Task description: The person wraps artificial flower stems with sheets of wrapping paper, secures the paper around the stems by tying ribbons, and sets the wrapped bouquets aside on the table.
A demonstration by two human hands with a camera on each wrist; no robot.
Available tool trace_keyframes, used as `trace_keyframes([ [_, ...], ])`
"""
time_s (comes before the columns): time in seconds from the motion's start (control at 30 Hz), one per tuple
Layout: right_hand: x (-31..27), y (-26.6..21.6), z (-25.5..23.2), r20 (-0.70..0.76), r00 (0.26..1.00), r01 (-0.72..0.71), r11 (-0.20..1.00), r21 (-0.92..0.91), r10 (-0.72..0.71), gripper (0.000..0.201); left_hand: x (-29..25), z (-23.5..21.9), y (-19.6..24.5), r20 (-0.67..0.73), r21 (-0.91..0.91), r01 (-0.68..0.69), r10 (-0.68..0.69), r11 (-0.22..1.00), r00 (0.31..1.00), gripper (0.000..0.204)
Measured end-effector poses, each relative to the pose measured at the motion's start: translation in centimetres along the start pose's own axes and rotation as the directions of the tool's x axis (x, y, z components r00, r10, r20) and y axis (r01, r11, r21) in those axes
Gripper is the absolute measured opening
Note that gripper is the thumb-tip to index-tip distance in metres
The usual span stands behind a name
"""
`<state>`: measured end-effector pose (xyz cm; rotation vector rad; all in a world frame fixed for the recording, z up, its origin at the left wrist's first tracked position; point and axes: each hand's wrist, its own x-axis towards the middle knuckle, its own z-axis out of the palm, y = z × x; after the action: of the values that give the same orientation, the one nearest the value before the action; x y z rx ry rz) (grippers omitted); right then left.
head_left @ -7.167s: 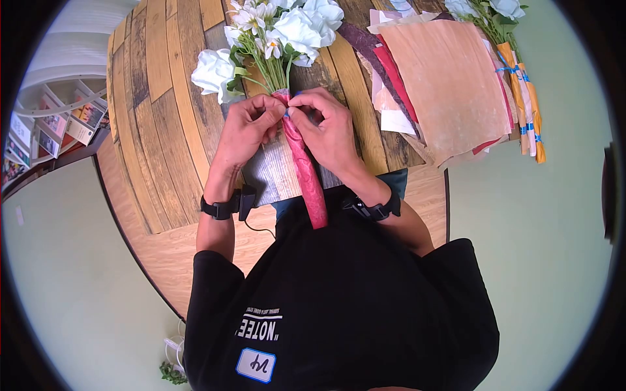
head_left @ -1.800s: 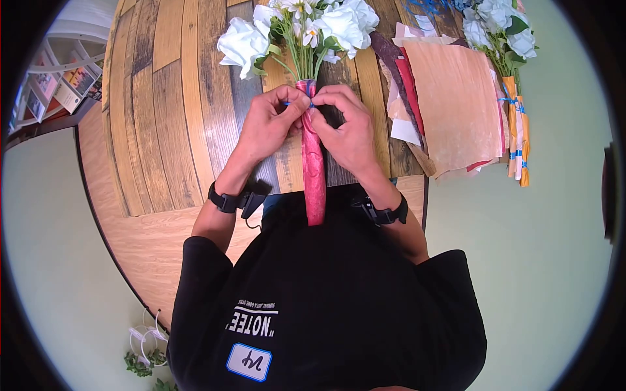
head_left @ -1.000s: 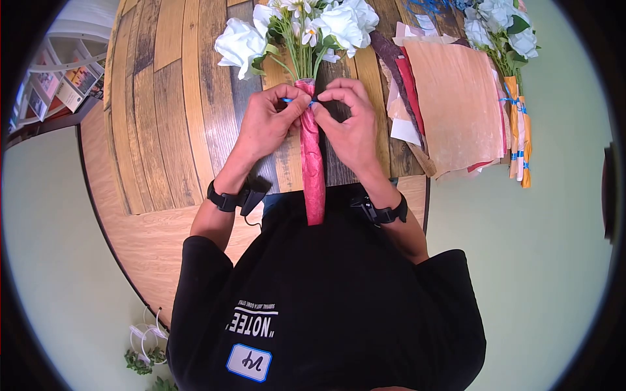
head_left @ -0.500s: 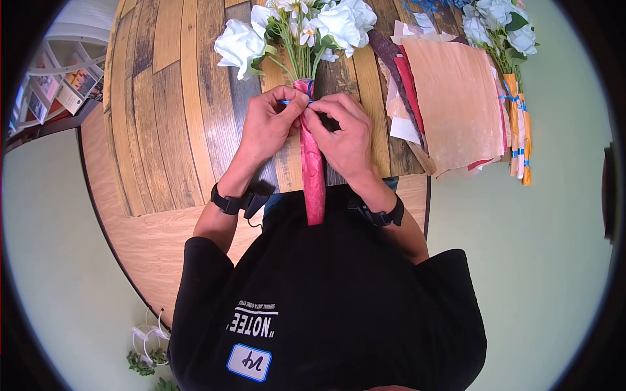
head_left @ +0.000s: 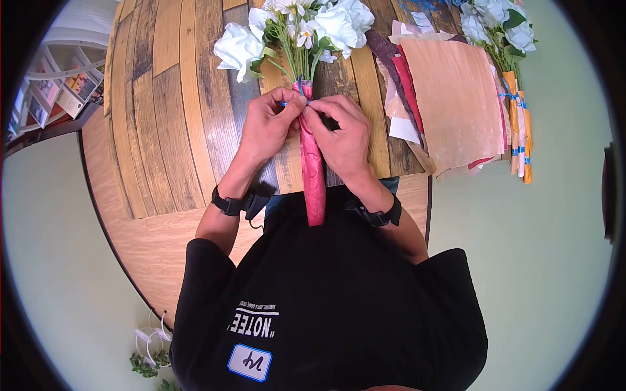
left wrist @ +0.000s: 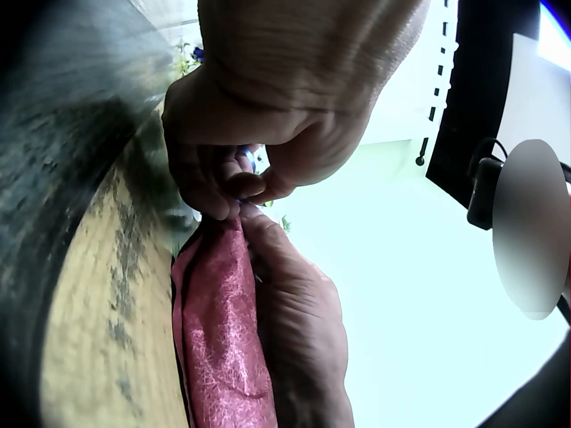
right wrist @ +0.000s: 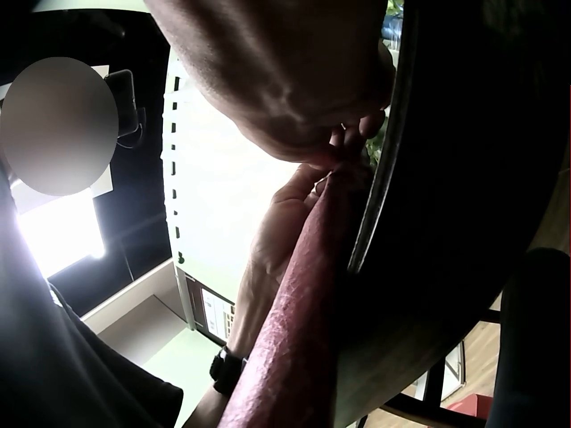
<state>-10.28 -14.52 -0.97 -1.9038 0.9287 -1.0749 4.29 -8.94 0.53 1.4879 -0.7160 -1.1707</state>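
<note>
A bouquet of white flowers [head_left: 239, 51] has its stems wrapped in crinkled red paper [head_left: 313, 176], whose lower end reaches over the table edge to the person's shirt. At the top of the wrap, a thin blue ribbon [head_left: 300, 85] goes around the paper. My left hand [head_left: 266, 125] pinches the ribbon between thumb and forefinger on the left side. From the right, my right hand [head_left: 344, 133] pinches it close by, the fingertips of both hands nearly meeting. In the left wrist view the red wrap [left wrist: 227, 330] runs below both hands, and the knot area is hidden by fingers.
A stack of wrapping paper [head_left: 453, 104] lies on the wooden table [head_left: 166, 117] to the right. Beyond it are finished-looking bouquets with orange and white wraps [head_left: 514, 130] tied in blue. Blue flowers [head_left: 427, 5] show at the far edge. A magazine rack [head_left: 62, 91] stands left.
Since about seven seconds ago the bouquet and both hands have shifted right in view. In the last second the right fingers, slightly spread before, have closed in on the ribbon; its upright end shows more.
</note>
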Motion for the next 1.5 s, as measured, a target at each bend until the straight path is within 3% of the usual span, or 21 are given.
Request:
trace_keyframes([
  [0.23,0.2,0.3,0.0,0.004,1.000,-0.013,0.999,0.044,0.012,0.012,0.2,-0.4,0.1,0.044,-0.005,0.016,-0.016,1.000,0.999,0.021],
  [0.5,1.2,0.7,-0.7,0.177,0.982,-0.090,0.981,0.173,0.059,0.009,0.3,-0.8,0.5,0.088,0.020,0.052,-0.053,0.998,0.995,0.020],
  [0.73,1.2,0.6,-0.3,0.133,0.989,-0.089,0.980,0.178,0.066,0.010,0.4,-0.9,0.1,0.108,0.012,0.044,-0.045,0.999,0.993,0.018],
  [1.5,1.8,1.0,-1.6,0.221,0.970,-0.123,0.987,0.104,0.097,0.014,0.3,-1.1,0.2,0.061,-0.026,0.002,0.000,1.000,0.998,0.018],
])
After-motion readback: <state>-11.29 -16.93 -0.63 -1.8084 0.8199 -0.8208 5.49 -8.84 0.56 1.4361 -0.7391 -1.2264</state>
